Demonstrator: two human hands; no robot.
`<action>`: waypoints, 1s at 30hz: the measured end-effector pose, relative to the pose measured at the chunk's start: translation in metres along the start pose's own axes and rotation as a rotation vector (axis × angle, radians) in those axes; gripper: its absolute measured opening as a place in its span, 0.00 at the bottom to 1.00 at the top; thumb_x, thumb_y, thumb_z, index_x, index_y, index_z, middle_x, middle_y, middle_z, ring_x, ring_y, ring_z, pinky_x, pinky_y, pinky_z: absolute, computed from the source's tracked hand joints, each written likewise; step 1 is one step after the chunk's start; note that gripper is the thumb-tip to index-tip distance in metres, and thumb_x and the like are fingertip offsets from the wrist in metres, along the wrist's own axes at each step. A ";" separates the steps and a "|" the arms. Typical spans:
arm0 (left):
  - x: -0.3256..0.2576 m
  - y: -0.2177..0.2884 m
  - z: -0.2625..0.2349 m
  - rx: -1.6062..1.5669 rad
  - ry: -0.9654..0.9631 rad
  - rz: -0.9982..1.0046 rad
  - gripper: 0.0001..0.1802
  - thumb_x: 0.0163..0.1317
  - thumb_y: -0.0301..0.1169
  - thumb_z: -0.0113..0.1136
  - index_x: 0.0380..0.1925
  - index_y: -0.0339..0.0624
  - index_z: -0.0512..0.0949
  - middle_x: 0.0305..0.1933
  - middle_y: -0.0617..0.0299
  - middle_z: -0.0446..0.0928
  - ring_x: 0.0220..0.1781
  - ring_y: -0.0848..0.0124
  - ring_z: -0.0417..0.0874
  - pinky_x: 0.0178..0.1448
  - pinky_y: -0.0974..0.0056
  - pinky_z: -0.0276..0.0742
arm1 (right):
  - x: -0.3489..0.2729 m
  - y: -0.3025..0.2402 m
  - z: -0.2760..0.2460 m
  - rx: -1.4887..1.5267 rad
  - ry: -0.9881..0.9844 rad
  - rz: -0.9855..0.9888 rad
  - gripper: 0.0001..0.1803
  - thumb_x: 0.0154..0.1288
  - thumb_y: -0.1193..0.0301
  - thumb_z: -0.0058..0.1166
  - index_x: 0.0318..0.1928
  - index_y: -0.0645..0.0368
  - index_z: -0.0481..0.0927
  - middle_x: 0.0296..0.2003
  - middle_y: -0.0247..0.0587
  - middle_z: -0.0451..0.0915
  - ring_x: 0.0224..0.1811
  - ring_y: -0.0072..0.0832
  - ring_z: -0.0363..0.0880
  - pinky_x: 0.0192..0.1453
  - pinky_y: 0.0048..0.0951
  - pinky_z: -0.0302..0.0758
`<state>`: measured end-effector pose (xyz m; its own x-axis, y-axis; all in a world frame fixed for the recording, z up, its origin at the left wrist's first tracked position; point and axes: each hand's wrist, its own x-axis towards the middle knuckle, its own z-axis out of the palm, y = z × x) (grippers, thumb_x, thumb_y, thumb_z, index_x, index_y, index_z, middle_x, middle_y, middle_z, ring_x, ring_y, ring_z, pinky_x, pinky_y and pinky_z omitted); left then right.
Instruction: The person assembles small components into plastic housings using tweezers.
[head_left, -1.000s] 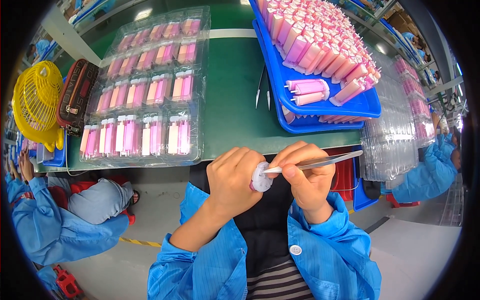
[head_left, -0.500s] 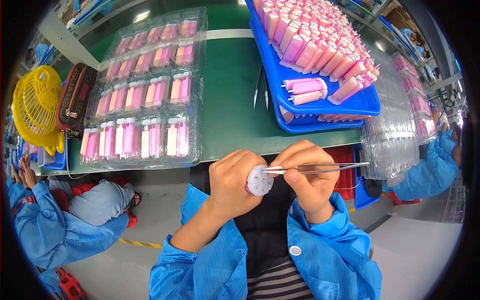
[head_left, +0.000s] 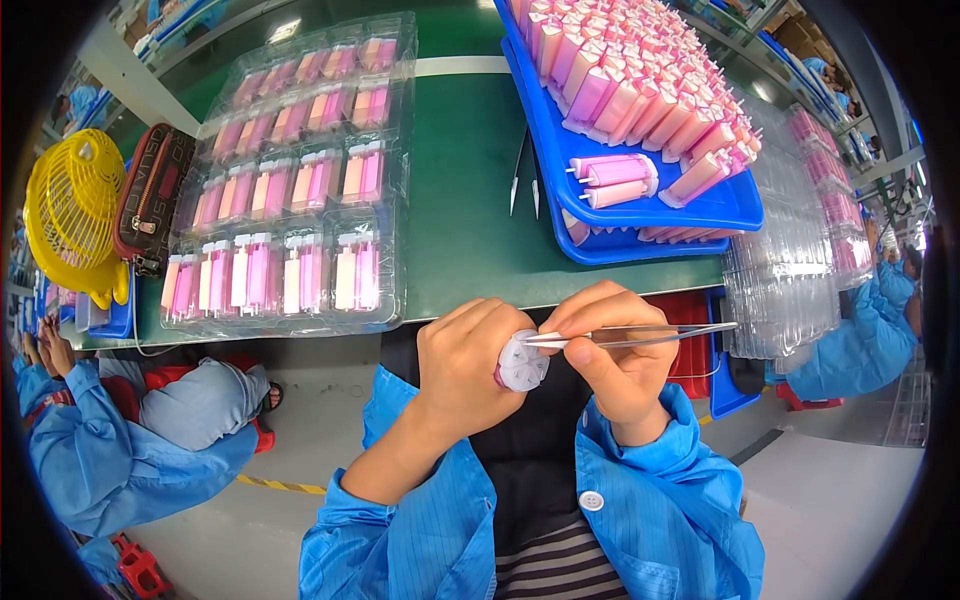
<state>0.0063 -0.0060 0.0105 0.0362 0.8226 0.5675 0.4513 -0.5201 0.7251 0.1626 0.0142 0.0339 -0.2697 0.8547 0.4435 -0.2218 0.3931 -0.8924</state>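
Just off the table's near edge, my left hand (head_left: 460, 368) is closed around a pink part with a round white end (head_left: 522, 364); its body is mostly hidden in my fingers. The white end faces up and to the right. My right hand (head_left: 622, 372) pinches a pair of metal tweezers (head_left: 655, 334) lying nearly level. Their pale tips reach the upper side of the white end. Whether they grip anything there is too small to tell. Similar pink and peach pieces (head_left: 612, 178) lie in a blue tray beyond my right hand.
A clear blister tray (head_left: 398, 240) of pink and peach pieces lies on the green table (head_left: 455, 200), left. Another pair of tweezers (head_left: 535, 200) rests beside stacked blue trays (head_left: 650, 240). Clear trays (head_left: 775, 290) stand right. A yellow fan (head_left: 75, 195), brown pouch (head_left: 155, 200) and co-worker (head_left: 130, 440) are left.
The white end has turned slightly in my left hand, and the tweezer tips have shifted a little on it. Both hands keep their grips; the view has moved slightly.
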 end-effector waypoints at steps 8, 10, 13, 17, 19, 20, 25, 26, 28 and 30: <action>-0.002 0.000 0.003 -0.033 0.030 0.010 0.10 0.42 0.23 0.68 0.23 0.40 0.75 0.21 0.57 0.74 0.21 0.58 0.76 0.25 0.61 0.68 | -0.001 -0.001 -0.002 0.017 0.019 0.003 0.05 0.58 0.82 0.62 0.36 0.67 0.81 0.33 0.48 0.83 0.34 0.30 0.82 0.38 0.26 0.78; -0.002 -0.001 0.003 -0.033 0.035 0.013 0.10 0.41 0.23 0.68 0.23 0.39 0.75 0.21 0.57 0.74 0.21 0.58 0.76 0.25 0.61 0.68 | 0.000 -0.002 -0.002 -0.067 -0.010 -0.031 0.05 0.58 0.82 0.62 0.35 0.67 0.81 0.32 0.47 0.83 0.33 0.30 0.82 0.37 0.26 0.78; -0.003 -0.002 0.003 -0.023 0.033 0.017 0.10 0.41 0.23 0.69 0.23 0.39 0.75 0.21 0.57 0.74 0.21 0.58 0.76 0.25 0.61 0.68 | 0.001 -0.004 -0.001 -0.103 -0.020 -0.047 0.04 0.57 0.82 0.62 0.34 0.66 0.82 0.32 0.47 0.83 0.32 0.31 0.83 0.35 0.26 0.78; -0.003 -0.004 0.004 0.005 0.036 0.026 0.10 0.41 0.23 0.69 0.23 0.39 0.76 0.21 0.56 0.74 0.22 0.57 0.76 0.26 0.62 0.69 | 0.009 -0.012 -0.001 -0.257 -0.085 -0.091 0.05 0.55 0.83 0.63 0.33 0.65 0.82 0.31 0.48 0.83 0.31 0.31 0.83 0.34 0.26 0.78; -0.004 -0.006 0.005 0.019 0.038 0.036 0.10 0.41 0.23 0.69 0.24 0.39 0.76 0.21 0.56 0.74 0.22 0.57 0.76 0.26 0.62 0.69 | 0.013 -0.017 0.002 -0.402 -0.163 -0.125 0.05 0.53 0.83 0.64 0.32 0.65 0.82 0.31 0.48 0.83 0.31 0.32 0.83 0.34 0.26 0.78; -0.006 -0.008 0.006 0.023 0.056 0.032 0.11 0.41 0.23 0.69 0.24 0.38 0.76 0.22 0.56 0.74 0.22 0.58 0.76 0.26 0.62 0.69 | 0.014 -0.017 0.002 -0.402 -0.161 -0.126 0.05 0.53 0.83 0.64 0.32 0.65 0.82 0.31 0.48 0.83 0.31 0.32 0.83 0.34 0.26 0.78; -0.002 -0.006 0.014 0.039 0.216 0.075 0.11 0.41 0.21 0.70 0.25 0.38 0.76 0.23 0.57 0.75 0.23 0.59 0.77 0.27 0.62 0.70 | -0.003 -0.009 0.006 -0.070 0.069 -0.089 0.06 0.58 0.81 0.63 0.37 0.66 0.81 0.35 0.49 0.82 0.36 0.31 0.82 0.39 0.27 0.78; 0.000 -0.007 0.016 0.073 0.280 0.092 0.11 0.42 0.21 0.70 0.25 0.39 0.76 0.22 0.58 0.75 0.22 0.60 0.77 0.26 0.62 0.70 | -0.005 -0.008 0.009 -0.065 0.074 -0.095 0.06 0.58 0.81 0.63 0.37 0.66 0.81 0.35 0.49 0.82 0.36 0.31 0.82 0.39 0.27 0.78; 0.000 -0.009 0.017 0.110 0.335 0.113 0.12 0.43 0.20 0.70 0.25 0.39 0.75 0.22 0.59 0.75 0.22 0.61 0.76 0.25 0.62 0.69 | -0.008 -0.004 0.015 -0.028 0.118 -0.033 0.07 0.60 0.79 0.62 0.38 0.67 0.80 0.37 0.49 0.82 0.38 0.29 0.81 0.42 0.27 0.78; -0.002 -0.011 0.017 0.178 0.402 0.152 0.12 0.44 0.19 0.72 0.26 0.38 0.76 0.23 0.57 0.75 0.23 0.62 0.76 0.27 0.63 0.70 | -0.008 -0.002 0.019 -0.012 0.139 -0.030 0.06 0.61 0.79 0.62 0.38 0.67 0.80 0.36 0.48 0.82 0.38 0.28 0.81 0.42 0.25 0.77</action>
<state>0.0163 0.0018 -0.0050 -0.2187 0.5678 0.7936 0.6148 -0.5514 0.5639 0.1474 -0.0003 0.0335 -0.1309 0.8808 0.4551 -0.2164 0.4226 -0.8801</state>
